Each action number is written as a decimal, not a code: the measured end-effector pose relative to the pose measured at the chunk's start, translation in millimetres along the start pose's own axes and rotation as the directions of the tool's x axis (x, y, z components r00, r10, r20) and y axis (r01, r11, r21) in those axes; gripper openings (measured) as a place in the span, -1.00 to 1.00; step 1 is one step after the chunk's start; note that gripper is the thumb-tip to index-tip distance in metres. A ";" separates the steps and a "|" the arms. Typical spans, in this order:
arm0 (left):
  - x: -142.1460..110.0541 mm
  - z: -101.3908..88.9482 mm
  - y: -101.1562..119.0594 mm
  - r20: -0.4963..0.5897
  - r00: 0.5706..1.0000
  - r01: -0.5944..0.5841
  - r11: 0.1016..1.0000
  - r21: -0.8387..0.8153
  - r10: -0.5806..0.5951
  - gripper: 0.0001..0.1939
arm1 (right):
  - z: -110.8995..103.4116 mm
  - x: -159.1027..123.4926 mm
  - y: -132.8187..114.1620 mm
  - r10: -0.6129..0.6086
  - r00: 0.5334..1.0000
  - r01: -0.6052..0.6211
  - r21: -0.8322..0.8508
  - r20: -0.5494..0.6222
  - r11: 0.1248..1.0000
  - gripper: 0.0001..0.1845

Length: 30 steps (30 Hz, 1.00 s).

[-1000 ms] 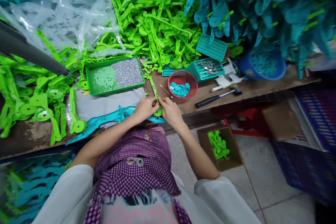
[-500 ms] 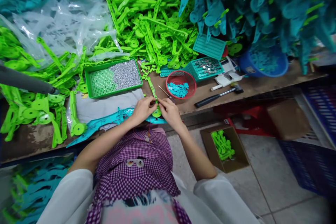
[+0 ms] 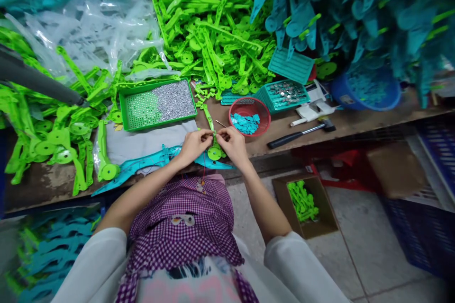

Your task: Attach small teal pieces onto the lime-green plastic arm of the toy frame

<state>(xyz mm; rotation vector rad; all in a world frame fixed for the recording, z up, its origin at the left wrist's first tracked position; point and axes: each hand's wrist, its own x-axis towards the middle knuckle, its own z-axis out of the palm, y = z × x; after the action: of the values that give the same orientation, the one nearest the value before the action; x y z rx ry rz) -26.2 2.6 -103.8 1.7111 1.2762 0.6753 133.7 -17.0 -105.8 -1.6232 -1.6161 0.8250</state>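
- One long blue part (image 3: 142, 161), nearest, partly beneath the left forearm (image 3: 156, 180);
- two hands, left hand (image 3: 196, 144) and right hand (image 3: 232, 146), both pinching one green part (image 3: 214, 153) between them;
- rightward, one hammer (image 3: 300, 134), one red basket (image 3: 269, 120);
- farther left, one green tray (image 3: 161, 124);
- far, uncountable green pieces (image 3: 213, 40).

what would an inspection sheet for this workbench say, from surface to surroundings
surface: brown bench, grey cloth on it
job's things: slim green part overlapping a long blue part
clutter: green tray of silvery bits, red basket, hammer
grip: left hand and right hand at the green part; exact pinch unclear
cables: thin red strand by the blue part, possibly wire
surroundings: cardboard box of green pieces on tiled floor
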 end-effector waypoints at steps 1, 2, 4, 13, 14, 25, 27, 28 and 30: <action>0.8 -1.3 1.9 0.004 1.000 0.003 1.000 0.019 -0.003 -0.80 | -0.5 0.2 -0.2 0.003 1.000 -0.003 0.013 0.007 1.000 -0.88; 1.6 -2.3 3.7 0.005 1.000 0.007 0.999 0.038 -0.007 -0.81 | -0.8 0.2 -0.2 0.005 1.000 -0.006 0.024 0.015 1.000 -0.87; 2.6 -3.6 7.1 0.004 1.000 0.009 0.996 0.086 -0.010 -0.83 | -0.7 0.3 0.6 0.006 0.999 -0.008 0.046 0.031 0.999 -0.87; 6.8 -5.6 13.8 0.081 0.986 -0.168 0.897 0.408 0.148 -0.79 | -0.6 3.6 6.6 0.004 0.999 -0.009 0.135 0.035 0.991 -0.85; 8.1 -6.0 13.0 0.106 0.980 -0.196 0.882 0.428 0.167 -0.79 | -0.6 3.8 7.0 0.010 0.999 -0.014 0.134 0.032 0.991 -0.85; 18.0 -5.9 2.3 0.205 0.947 -0.313 0.847 0.431 0.246 -0.85 | 0.8 2.3 7.8 0.054 0.998 -0.056 0.130 0.015 0.990 -0.81; 19.5 -6.1 0.7 0.211 0.944 -0.321 0.851 0.416 0.253 -0.84 | 1.1 1.7 7.5 0.067 0.998 -0.068 0.122 0.018 0.990 -0.79; 19.9 -6.4 0.1 0.216 0.941 -0.328 0.853 0.406 0.259 -0.84 | 1.3 1.4 7.3 0.072 0.997 -0.073 0.122 0.016 0.990 -0.78; 18.2 -7.6 0.2 0.214 0.937 -0.342 0.852 0.395 0.277 -0.83 | 1.8 0.9 6.8 0.083 0.997 -0.083 0.132 0.002 0.988 -0.76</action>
<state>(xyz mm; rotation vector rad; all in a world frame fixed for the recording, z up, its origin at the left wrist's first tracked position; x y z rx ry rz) -26.3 22.2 -101.4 2.3214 1.1033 0.4518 136.0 -15.9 -112.3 -1.6058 -1.4679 0.9510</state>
